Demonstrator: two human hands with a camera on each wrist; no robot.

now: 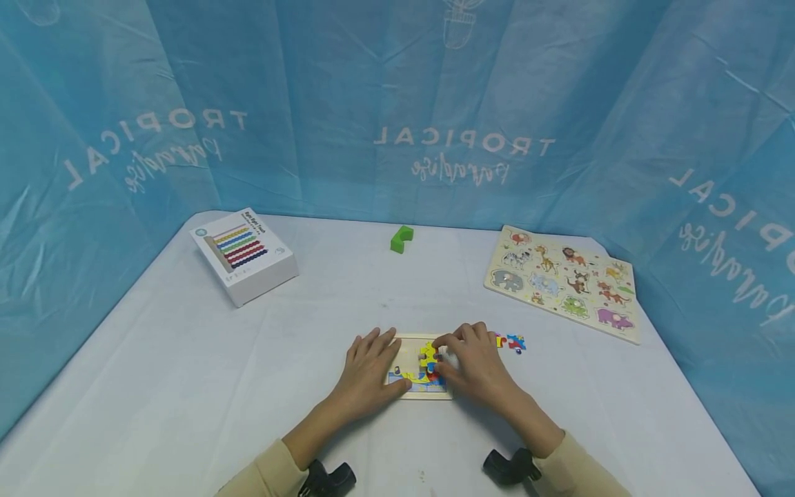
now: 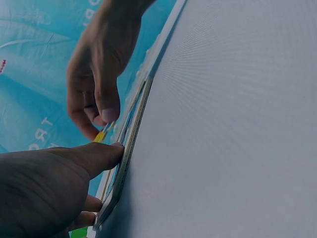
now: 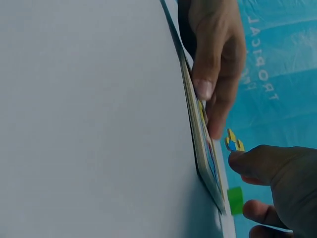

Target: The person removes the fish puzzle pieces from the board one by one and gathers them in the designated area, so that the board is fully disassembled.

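Note:
A small wooden jigsaw tray (image 1: 422, 396) lies on the table in the head view, with colourful pieces fitted along its near side. My left hand (image 1: 369, 376) rests across the tray's left side, its fingers spread and the thumb on the near edge. Over the tray's right part, my right hand (image 1: 475, 362) pinches a yellow jigsaw piece (image 3: 234, 141) between thumb and fingers. In the right wrist view this piece is held up above the tray, showing a bit of blue. Just beyond the right hand, loose jigsaw pieces (image 1: 515, 343) in red and blue lie on the table, partly hidden.
At the back left stands a white box (image 1: 267, 273) with a picture of coloured bead rows. A green block (image 1: 401, 239) sits near the back edge. An animal puzzle board (image 1: 562, 283) lies at the back right. Blue printed curtains (image 1: 335, 83) hang around the table.

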